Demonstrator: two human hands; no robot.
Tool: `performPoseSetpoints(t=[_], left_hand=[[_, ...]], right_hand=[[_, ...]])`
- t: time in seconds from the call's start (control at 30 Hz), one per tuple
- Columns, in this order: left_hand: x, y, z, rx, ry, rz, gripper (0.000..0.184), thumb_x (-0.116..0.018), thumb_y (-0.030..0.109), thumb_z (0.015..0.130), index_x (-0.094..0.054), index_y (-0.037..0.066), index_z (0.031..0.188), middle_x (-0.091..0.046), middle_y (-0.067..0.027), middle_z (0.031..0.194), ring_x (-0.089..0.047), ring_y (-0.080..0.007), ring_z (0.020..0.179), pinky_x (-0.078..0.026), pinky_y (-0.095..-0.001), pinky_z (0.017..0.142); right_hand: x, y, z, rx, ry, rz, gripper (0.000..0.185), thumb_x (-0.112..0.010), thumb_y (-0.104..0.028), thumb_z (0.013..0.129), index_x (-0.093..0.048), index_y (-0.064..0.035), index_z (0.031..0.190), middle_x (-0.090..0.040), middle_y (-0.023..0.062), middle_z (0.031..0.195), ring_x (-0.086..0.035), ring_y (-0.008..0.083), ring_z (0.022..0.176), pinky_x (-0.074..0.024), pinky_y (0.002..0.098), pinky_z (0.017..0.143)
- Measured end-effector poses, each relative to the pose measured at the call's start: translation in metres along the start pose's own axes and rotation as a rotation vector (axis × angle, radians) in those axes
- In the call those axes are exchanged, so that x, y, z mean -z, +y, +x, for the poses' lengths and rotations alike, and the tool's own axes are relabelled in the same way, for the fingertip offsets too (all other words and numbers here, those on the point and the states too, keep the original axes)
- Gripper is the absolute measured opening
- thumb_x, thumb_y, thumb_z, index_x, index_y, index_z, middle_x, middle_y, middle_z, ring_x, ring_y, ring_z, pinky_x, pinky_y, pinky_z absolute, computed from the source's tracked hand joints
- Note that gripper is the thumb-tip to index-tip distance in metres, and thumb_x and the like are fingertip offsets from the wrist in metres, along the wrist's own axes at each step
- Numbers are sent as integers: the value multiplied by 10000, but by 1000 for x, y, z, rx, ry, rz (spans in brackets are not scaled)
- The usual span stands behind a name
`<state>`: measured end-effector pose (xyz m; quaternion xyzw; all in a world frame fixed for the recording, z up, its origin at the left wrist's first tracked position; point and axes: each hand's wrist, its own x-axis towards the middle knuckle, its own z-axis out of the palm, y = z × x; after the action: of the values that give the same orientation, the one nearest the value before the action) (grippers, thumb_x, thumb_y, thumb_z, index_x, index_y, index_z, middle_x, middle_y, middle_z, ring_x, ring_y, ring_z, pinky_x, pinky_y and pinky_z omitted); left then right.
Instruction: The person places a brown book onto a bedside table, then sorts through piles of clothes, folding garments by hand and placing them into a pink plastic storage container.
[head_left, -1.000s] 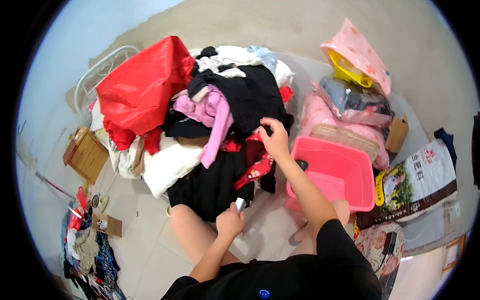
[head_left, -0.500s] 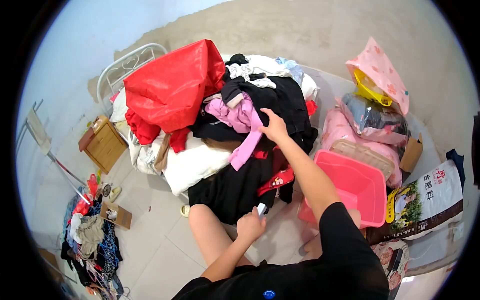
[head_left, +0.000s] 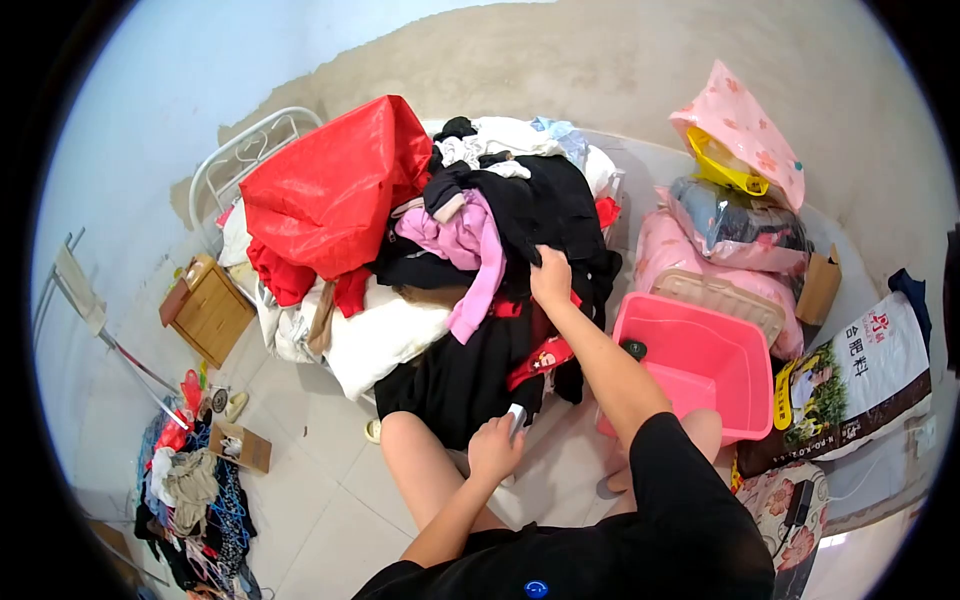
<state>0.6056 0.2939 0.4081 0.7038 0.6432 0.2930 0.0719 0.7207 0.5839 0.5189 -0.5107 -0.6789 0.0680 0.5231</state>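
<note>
Black fabric garment (head_left: 565,205) lay on top of the mixed clothes heap (head_left: 385,335), beside the pink-purple long-sleeved top (head_left: 478,245). Change: right hand (head_left: 552,280) had just closed from a loose, open curl and now pinched the garment's near edge, so the cloth looked gripped, not just reached for. Left hand (head_left: 495,452) stayed low, wrapped around a small white-grey object (head_left: 517,418), exact type unclear. Red shiny plastic sheet or bag (head_left: 320,200) sat on the heap's left; pink rectangular plastic tub (head_left: 700,360) to the right, near the right forearm.
</note>
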Motion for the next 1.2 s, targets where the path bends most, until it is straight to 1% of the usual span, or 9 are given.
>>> performPoseSetpoints(t=[0.23, 0.43, 0.53, 0.63, 0.8, 0.9, 0.93, 1.03, 1.2], left_hand=[[2, 12, 7, -22, 272, -88, 393, -695, 233, 766, -625, 44, 1103, -654, -148, 982, -639, -330, 889, -525, -413, 764], [46, 1, 33, 543, 564, -1904, 406, -450, 386, 1015, -627, 34, 1111, -636, -86, 1110, -590, -193, 1056, -456, -326, 942], [117, -12, 38, 749, 382, -1718, 490, -504, 362, 994, -438, 134, 1422, -657, -63, 1001, -629, -187, 846, -508, -313, 772], [115, -35, 29, 795, 148, -1204, 524, -659, 375, 897, -492, 130, 1330, -680, -83, 850, -653, -208, 723, -541, -334, 685], [81, -24, 26, 579, -402, -2027, 601, -614, 523, 893, -585, 17, 1216, -664, -119, 1133, -647, -244, 1028, -529, -371, 901], [67, 8, 13, 231, -282, -1929, 674, -647, 458, 893, -445, 37, 1379, -520, -124, 1358, -497, -232, 1257, -417, -382, 1047], [62, 21, 25, 463, -301, -1484, 909, -746, 402, 822, -240, 74, 1503, -354, -130, 1489, -345, -223, 1377, -304, -374, 1123], [73, 65, 12, 8, -280, -793, 1213, -875, 349, 669, -86, -23, 1511, -300, -193, 1507, -284, -296, 1411, -239, -373, 1150], [68, 74, 24, -61, -197, -1109, 1022, -802, 209, 727, -168, -36, 1490, -306, -210, 1493, -329, -323, 1381, -293, -389, 1125]], right_hand=[[103, -146, 5, 434, 12, 376, 267, -584, 0, 736, -616, 1, 1002, -634, 186, 989, -587, 384, 983, -440, 464, 925], [117, -189, -112, 717, -438, 602, 350, -558, 46, 758, -581, -60, 1091, -595, 106, 1062, -565, 313, 1089, -248, 563, 1111], [83, -149, -168, 359, -624, 737, 227, -528, -7, 828, -618, -30, 1035, -623, 130, 1025, -569, 318, 1034, -358, 458, 1040], [85, -124, -197, -81, -811, 900, 233, -497, -4, 869, -627, 11, 1062, -665, 123, 984, -634, 225, 943, -477, 311, 865], [120, -107, -205, -250, -750, 923, 172, -505, -14, 900, -623, -3, 1025, -632, 30, 921, -575, 96, 899, -467, 262, 839], [142, -98, -191, -286, -499, 931, 151, -522, 2, 893, -614, 4, 1013, -616, 18, 903, -573, 85, 868, -477, 248, 792], [150, -94, -185, -410, -450, 1063, 161, -521, 14, 888, -606, 0, 1025, -621, 27, 918, -588, 93, 862, -492, 255, 784], [180, -94, -161, -634, -263, 1488, 192, -486, 38, 916, -566, -14, 1083, -646, 69, 985, -655, 151, 878, -548, 290, 783], [247, -92, -131, -572, -174, 1626, 170, -474, 6, 942, -579, -24, 1072, -648, 58, 949, -654, 136, 844, -549, 286, 766]])
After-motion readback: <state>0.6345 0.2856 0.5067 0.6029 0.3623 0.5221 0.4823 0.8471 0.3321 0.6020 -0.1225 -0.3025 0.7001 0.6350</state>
